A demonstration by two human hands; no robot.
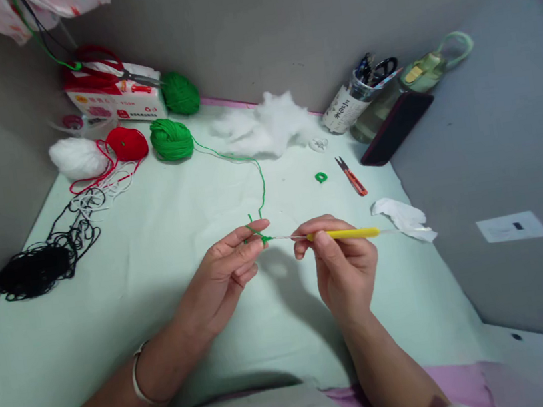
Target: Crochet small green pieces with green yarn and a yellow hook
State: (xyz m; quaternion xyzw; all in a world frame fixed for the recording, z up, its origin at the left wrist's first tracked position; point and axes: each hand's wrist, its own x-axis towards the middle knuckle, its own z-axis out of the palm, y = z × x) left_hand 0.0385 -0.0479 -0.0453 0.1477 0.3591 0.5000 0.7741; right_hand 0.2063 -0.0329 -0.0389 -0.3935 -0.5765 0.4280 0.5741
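Note:
My right hand grips a crochet hook by its yellow handle, the thin metal shaft pointing left. The hook's tip reaches a small piece of green crochet, pinched between the thumb and fingers of my left hand. Green yarn passes over my left index finger and runs back to a green yarn ball. A short green yarn end sticks up by that finger. Part of the crochet is hidden behind my left fingertips.
A small green crochet ring lies near orange thread snips. White stuffing sits at the back. Left are red yarn, white yarn and tangled black yarn. A phone and pen holder stand right, beside crumpled tissue.

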